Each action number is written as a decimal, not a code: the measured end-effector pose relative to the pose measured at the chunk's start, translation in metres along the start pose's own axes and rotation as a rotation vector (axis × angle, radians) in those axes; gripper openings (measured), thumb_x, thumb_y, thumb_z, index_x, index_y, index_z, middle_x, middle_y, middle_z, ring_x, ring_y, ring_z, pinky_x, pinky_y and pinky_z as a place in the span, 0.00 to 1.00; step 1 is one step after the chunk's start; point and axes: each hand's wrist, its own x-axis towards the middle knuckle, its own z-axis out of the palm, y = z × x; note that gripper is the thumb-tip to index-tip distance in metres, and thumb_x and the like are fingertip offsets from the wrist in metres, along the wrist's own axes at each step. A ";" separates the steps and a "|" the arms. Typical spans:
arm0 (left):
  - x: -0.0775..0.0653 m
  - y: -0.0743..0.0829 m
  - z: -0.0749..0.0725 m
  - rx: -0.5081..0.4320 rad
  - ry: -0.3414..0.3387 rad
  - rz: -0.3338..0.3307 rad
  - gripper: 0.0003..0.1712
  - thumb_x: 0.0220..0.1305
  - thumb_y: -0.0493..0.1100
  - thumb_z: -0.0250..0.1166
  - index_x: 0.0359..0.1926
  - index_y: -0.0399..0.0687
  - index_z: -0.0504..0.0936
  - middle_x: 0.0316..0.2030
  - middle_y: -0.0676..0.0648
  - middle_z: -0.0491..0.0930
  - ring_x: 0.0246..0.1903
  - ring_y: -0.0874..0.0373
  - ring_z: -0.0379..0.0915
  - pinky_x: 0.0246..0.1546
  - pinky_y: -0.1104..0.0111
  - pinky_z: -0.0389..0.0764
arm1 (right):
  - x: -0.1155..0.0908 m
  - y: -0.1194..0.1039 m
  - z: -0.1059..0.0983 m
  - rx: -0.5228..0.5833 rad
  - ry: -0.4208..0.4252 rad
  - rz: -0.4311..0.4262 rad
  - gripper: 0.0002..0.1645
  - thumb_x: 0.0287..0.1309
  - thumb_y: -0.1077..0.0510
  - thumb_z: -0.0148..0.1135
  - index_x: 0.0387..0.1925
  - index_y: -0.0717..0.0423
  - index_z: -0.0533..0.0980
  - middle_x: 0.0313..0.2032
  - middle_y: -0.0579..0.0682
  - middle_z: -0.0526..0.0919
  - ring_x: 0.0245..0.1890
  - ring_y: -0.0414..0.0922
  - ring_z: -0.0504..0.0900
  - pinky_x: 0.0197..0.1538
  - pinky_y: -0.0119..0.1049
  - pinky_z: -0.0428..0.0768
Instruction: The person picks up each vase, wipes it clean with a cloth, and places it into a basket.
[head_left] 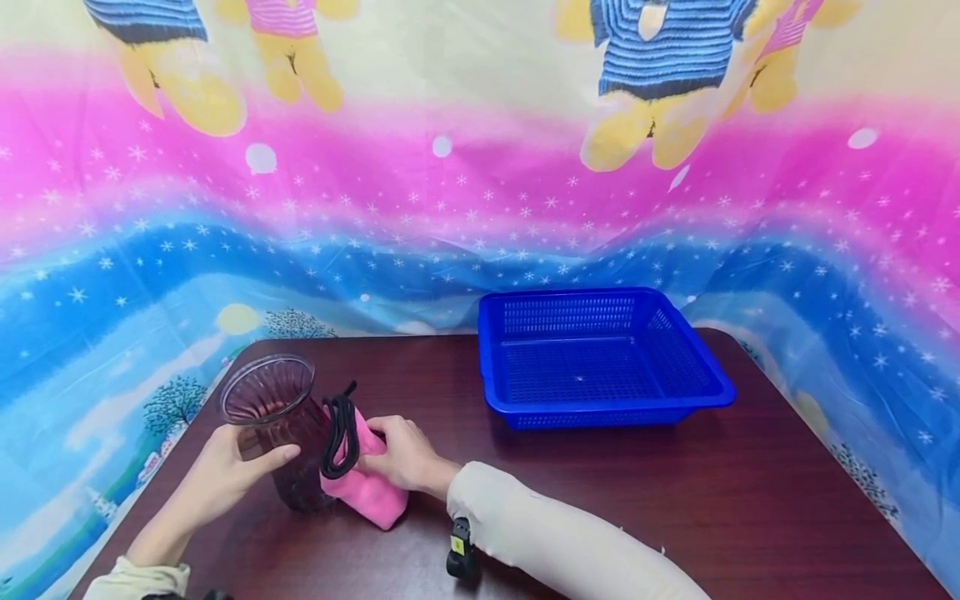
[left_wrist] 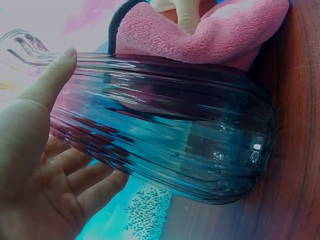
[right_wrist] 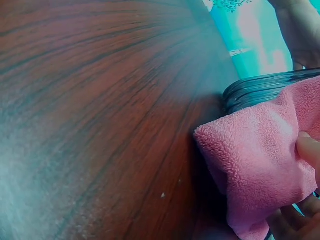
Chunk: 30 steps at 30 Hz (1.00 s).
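Note:
A ribbed, see-through purplish glass vase (head_left: 294, 479) with a flared rim leans slightly leftward over the table's left part. My left hand (head_left: 225, 471) holds it near the neck, thumb on the near side and fingers around the other side, as the left wrist view shows. A pink fleecy cloth (head_left: 371, 500) lies against the vase's right side, a looped black cord (head_left: 341, 437) hanging at its top. My right hand (head_left: 405, 454) grips this cloth between thumb and fingers. In the right wrist view, the cloth (right_wrist: 250, 160) covers most of the vase.
A blue plastic basket (head_left: 611, 408) with perforated sides stands at the back right of the dark red wooden table (head_left: 600, 492). Behind the table hangs a printed cloth backdrop (head_left: 450, 192). A small black device (head_left: 460, 550) sits at the right sleeve.

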 end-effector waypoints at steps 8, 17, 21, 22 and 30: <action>0.000 0.002 0.000 0.002 0.000 0.007 0.23 0.59 0.41 0.69 0.55 0.44 0.76 0.40 0.74 0.79 0.41 0.79 0.77 0.40 0.83 0.78 | -0.003 0.005 0.003 -0.040 -0.011 0.001 0.19 0.48 0.51 0.72 0.44 0.46 0.81 0.33 0.37 0.84 0.31 0.30 0.74 0.34 0.20 0.71; -0.001 0.002 -0.001 0.007 -0.007 -0.001 0.23 0.59 0.42 0.69 0.55 0.44 0.76 0.40 0.74 0.79 0.41 0.79 0.77 0.40 0.82 0.78 | -0.004 0.008 0.005 -0.045 -0.016 -0.002 0.18 0.47 0.52 0.72 0.43 0.45 0.81 0.32 0.36 0.83 0.30 0.30 0.74 0.33 0.21 0.71; 0.000 0.001 -0.001 0.005 -0.004 0.002 0.23 0.59 0.42 0.69 0.55 0.44 0.76 0.40 0.74 0.79 0.41 0.79 0.77 0.40 0.82 0.79 | -0.003 0.009 0.005 -0.048 -0.013 -0.003 0.18 0.47 0.51 0.73 0.42 0.45 0.81 0.32 0.36 0.83 0.30 0.30 0.74 0.33 0.21 0.71; 0.000 0.001 -0.001 0.006 -0.004 0.002 0.22 0.59 0.42 0.69 0.55 0.44 0.77 0.40 0.74 0.79 0.41 0.79 0.77 0.40 0.82 0.78 | -0.003 0.009 0.005 -0.048 -0.015 -0.003 0.18 0.47 0.51 0.73 0.42 0.45 0.81 0.32 0.36 0.83 0.30 0.30 0.74 0.33 0.21 0.71; 0.000 0.001 -0.001 0.024 -0.002 0.001 0.21 0.59 0.42 0.69 0.53 0.44 0.78 0.38 0.74 0.80 0.40 0.79 0.77 0.39 0.83 0.78 | -0.003 0.007 0.004 -0.021 -0.017 0.014 0.21 0.47 0.50 0.73 0.45 0.44 0.81 0.34 0.36 0.84 0.32 0.30 0.75 0.35 0.21 0.72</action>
